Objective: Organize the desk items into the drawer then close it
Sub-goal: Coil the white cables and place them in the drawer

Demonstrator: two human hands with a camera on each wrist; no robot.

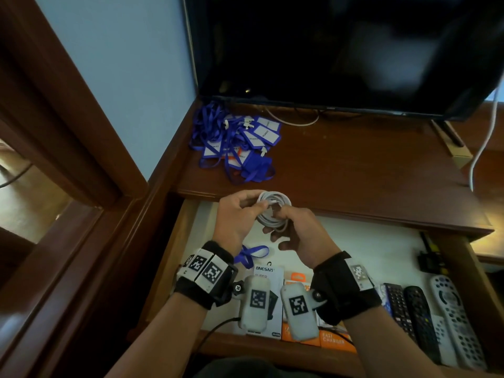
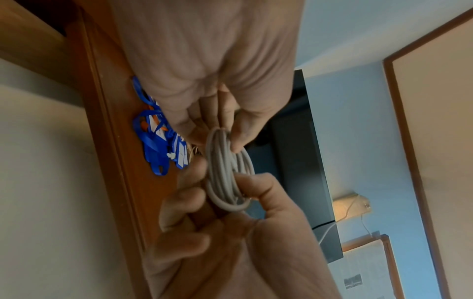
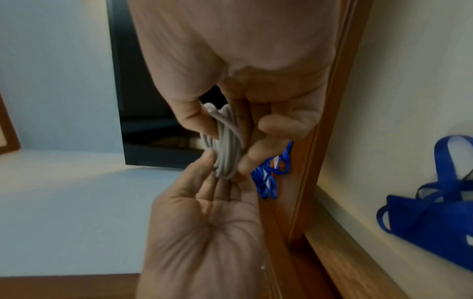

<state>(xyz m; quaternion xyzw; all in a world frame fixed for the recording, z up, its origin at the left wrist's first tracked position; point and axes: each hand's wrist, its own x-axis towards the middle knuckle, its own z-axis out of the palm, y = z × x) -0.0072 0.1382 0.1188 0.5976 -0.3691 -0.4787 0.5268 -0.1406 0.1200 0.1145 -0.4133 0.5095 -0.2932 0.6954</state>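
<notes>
Both the left hand [image 1: 234, 214] and right hand [image 1: 296, 230] pinch the coiled white cable [image 1: 274, 211] between them above the open drawer [image 1: 381, 249].

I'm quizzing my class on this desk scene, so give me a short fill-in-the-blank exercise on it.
1. Both hands hold a coiled white ____ above the drawer.
2. The blue lanyards lie in a pile on the ____.
3. The drawer is ____.
4. The remote controls lie at the drawer's ____ side.

Missing words: cable; desk; open; right
</notes>
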